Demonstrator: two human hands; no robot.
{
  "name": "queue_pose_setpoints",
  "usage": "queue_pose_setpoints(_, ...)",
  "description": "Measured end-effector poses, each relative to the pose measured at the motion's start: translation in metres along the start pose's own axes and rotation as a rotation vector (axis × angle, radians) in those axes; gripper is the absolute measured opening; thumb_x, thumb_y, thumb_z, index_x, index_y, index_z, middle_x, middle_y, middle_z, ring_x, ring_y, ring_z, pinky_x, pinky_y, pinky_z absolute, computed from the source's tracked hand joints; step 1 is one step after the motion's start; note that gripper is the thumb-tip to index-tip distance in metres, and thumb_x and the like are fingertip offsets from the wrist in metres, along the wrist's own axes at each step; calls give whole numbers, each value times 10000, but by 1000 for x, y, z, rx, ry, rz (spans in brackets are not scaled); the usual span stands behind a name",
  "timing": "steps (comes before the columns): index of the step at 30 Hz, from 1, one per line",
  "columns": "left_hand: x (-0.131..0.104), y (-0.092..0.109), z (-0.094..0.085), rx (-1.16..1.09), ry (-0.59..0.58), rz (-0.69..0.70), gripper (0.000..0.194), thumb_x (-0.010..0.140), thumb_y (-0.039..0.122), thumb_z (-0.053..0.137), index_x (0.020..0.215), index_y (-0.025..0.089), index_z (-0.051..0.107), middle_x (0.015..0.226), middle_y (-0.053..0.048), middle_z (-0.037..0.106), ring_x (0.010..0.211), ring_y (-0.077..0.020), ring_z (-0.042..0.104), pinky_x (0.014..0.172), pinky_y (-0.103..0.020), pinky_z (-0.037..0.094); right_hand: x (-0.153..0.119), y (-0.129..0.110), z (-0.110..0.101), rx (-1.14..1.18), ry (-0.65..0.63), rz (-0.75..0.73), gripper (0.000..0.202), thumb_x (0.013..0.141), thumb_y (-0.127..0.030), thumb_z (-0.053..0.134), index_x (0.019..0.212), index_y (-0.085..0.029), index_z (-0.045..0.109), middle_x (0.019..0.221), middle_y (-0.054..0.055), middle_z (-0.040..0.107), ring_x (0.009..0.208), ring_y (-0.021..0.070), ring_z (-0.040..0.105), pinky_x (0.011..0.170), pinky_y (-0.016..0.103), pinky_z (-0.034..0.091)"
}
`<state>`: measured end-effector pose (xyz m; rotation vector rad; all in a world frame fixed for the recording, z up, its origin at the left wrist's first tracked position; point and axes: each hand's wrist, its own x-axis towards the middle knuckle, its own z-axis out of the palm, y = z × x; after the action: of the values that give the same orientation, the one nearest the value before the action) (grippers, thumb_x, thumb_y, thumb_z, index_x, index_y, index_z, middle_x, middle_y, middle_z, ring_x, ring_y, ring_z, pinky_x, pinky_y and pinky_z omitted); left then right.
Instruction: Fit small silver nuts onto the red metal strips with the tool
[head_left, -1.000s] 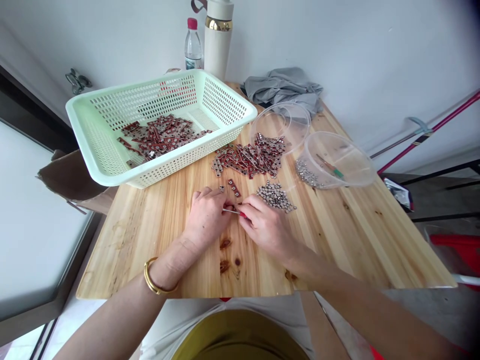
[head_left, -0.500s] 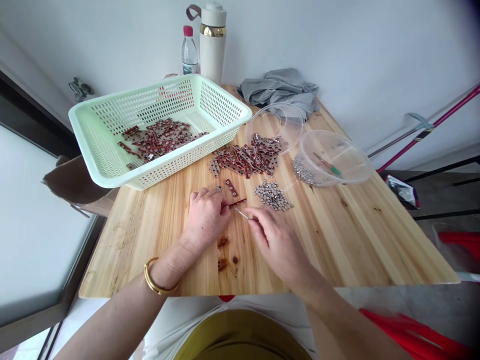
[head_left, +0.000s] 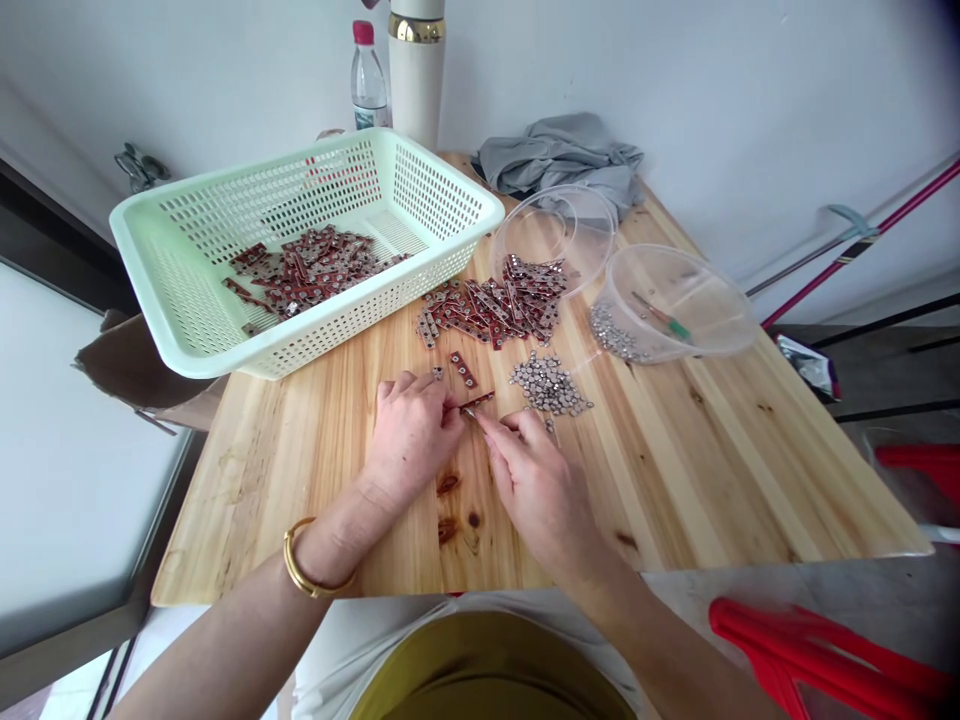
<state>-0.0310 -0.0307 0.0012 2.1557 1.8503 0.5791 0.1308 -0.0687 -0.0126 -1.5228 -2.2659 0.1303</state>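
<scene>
My left hand [head_left: 415, 432] is closed on one end of a narrow dark-red strip [head_left: 480, 401], seen edge-on just above the table. My right hand [head_left: 534, 478] is pinched around a thin metal tool [head_left: 469, 411]; only a short bit of its tip shows, against the strip. Behind the hands lies another red strip [head_left: 463, 370] with round metal pieces on it, and a tiny metal piece [head_left: 438, 373] sits beside it. To the right is a pile of small silver round pieces [head_left: 550, 384]. A heap of red strips [head_left: 499, 305] rests farther back.
A pale green basket [head_left: 300, 352] with more strips stands at the left. On the right are a clear round tub [head_left: 720, 335] holding silver pieces and a green-handled tool, and a clear lid [head_left: 600, 235]. Grey cloth [head_left: 559, 160], a bottle [head_left: 369, 85] and a flask [head_left: 416, 90] stand behind.
My right hand has slid left and closer to the strip, bringing the tool's tip onto it; less of the tool shows. My left hand stays on the strip. The view has shifted slightly.
</scene>
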Motion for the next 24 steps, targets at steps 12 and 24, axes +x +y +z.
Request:
queue_pose_setpoints(12,1,2,0,33,-3,-13,106,785,149,545,711,198,603,791,-42,677,866,-252,580,789,-401,395,5,10,-7,117,31,4,365,974,-153,404,1256,-192,632,902,61,597,750,150,606,677,265,493)
queue_pose_setpoints(24,1,3,0,38,-14,-6,93,776,146,551,717,202,596,803,-45,678,879,-258,576,793,-405,393,5,11,-5,-46,2,11,368,972,-170,401,1256,-212,632,864,44,580,655,134,576,542,242,431)
